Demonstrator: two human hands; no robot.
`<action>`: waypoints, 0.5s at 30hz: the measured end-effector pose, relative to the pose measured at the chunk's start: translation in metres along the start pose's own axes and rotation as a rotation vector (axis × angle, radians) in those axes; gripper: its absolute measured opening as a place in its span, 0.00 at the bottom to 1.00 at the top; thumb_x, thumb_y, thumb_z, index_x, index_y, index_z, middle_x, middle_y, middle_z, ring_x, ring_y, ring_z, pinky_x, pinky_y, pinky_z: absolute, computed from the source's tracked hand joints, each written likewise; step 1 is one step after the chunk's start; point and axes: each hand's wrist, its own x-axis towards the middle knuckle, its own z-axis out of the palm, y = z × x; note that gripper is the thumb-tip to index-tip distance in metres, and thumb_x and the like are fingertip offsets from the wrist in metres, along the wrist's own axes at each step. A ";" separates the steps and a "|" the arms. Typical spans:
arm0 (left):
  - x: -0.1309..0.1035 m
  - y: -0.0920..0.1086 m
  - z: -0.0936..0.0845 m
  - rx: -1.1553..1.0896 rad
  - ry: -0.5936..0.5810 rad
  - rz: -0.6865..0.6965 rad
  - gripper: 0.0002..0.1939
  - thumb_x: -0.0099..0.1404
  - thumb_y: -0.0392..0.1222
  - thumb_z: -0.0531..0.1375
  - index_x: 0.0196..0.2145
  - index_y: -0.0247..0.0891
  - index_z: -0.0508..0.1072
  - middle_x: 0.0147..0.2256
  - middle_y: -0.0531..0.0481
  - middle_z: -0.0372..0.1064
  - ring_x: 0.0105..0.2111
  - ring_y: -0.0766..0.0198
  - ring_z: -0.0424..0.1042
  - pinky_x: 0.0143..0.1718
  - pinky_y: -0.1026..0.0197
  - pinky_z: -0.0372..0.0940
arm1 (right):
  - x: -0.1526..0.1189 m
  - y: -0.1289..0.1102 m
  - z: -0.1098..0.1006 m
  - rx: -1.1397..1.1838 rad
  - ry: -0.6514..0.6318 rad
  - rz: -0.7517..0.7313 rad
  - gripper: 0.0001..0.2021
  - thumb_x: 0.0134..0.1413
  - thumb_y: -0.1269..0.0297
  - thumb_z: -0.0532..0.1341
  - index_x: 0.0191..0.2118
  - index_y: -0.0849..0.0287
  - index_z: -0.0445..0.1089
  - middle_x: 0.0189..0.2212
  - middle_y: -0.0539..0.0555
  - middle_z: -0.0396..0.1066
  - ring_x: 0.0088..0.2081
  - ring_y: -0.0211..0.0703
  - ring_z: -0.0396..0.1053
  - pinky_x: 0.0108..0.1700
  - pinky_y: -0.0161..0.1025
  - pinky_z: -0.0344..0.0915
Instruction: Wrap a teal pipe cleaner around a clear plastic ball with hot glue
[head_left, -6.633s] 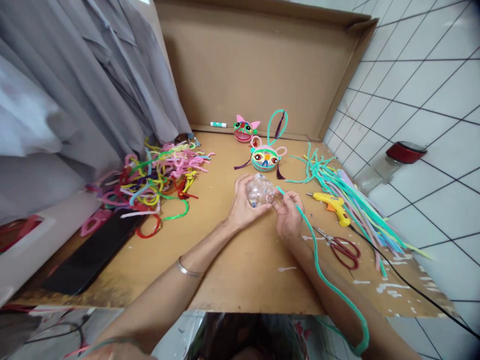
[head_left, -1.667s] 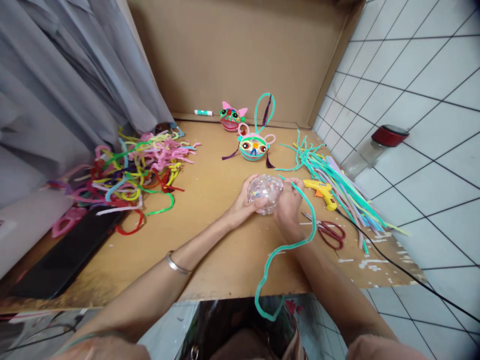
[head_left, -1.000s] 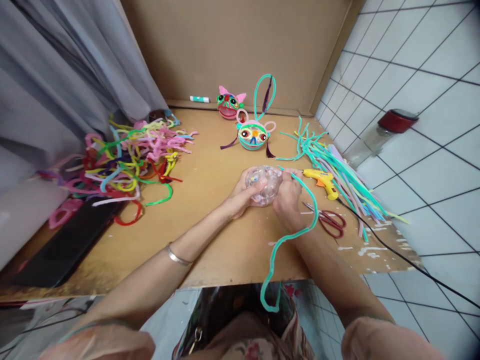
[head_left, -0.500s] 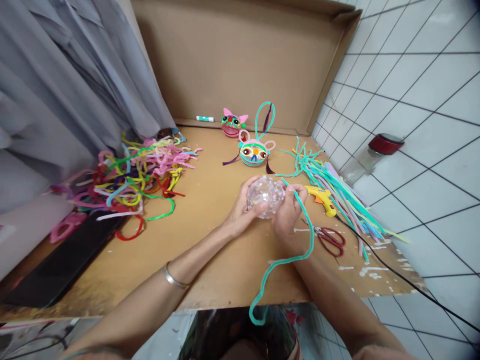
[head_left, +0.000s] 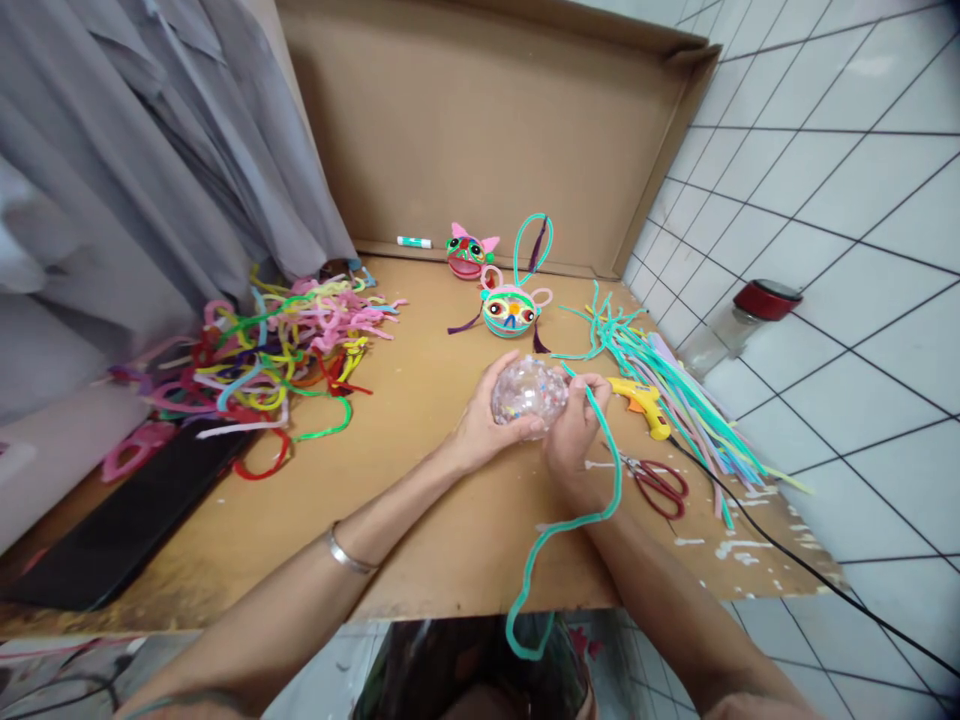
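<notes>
My left hand (head_left: 484,425) is wrapped round the left side of a clear ball (head_left: 529,392) with small coloured bits in it, its thumb along the lower front. My right hand (head_left: 576,425) pinches a teal pipe cleaner (head_left: 616,470) near its upper end, close against the ball's right side. The rest of the pipe cleaner curves down past the table's front edge and ends in a loop. Behind the ball sits a decorated ball (head_left: 510,310) with a face, pink ears, purple tassels and a teal loop.
A second decorated ball (head_left: 469,255) and a marker (head_left: 414,242) are at the back. Mixed pipe cleaners (head_left: 277,345) and a black slab (head_left: 127,520) lie left. Right are a yellow glue gun (head_left: 645,405), red-handled scissors (head_left: 660,488), straight pipe cleaners (head_left: 682,395) and a red-lidded jar (head_left: 735,325).
My left thumb has slid a little right along the ball. The hanging end of the teal pipe cleaner has swung slightly right, and the view has shifted a little.
</notes>
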 end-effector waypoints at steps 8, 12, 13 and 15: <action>-0.001 0.000 -0.005 0.047 -0.056 -0.004 0.51 0.47 0.58 0.75 0.64 0.43 0.60 0.63 0.37 0.58 0.64 0.41 0.61 0.67 0.40 0.54 | -0.002 0.000 -0.001 0.018 -0.017 -0.026 0.12 0.57 0.51 0.58 0.37 0.51 0.56 0.33 0.46 0.67 0.38 0.40 0.73 0.46 0.42 0.70; -0.002 -0.001 -0.004 0.038 -0.047 -0.006 0.52 0.45 0.56 0.76 0.63 0.43 0.61 0.63 0.36 0.59 0.65 0.41 0.60 0.68 0.40 0.54 | -0.003 0.001 0.000 0.006 0.006 0.006 0.12 0.56 0.51 0.58 0.37 0.51 0.57 0.33 0.45 0.66 0.37 0.40 0.71 0.46 0.42 0.70; -0.002 -0.001 -0.003 0.031 -0.042 -0.002 0.51 0.45 0.56 0.76 0.63 0.43 0.61 0.63 0.37 0.59 0.64 0.41 0.60 0.67 0.41 0.54 | -0.003 0.002 0.000 0.000 0.010 0.018 0.13 0.55 0.50 0.58 0.37 0.51 0.57 0.33 0.46 0.66 0.38 0.40 0.71 0.46 0.42 0.70; -0.002 -0.001 -0.001 0.019 -0.028 0.013 0.50 0.46 0.55 0.76 0.62 0.42 0.61 0.62 0.37 0.61 0.64 0.42 0.62 0.67 0.42 0.55 | -0.003 0.005 -0.001 -0.018 0.013 0.038 0.13 0.55 0.49 0.57 0.38 0.51 0.57 0.34 0.46 0.66 0.38 0.41 0.70 0.46 0.43 0.70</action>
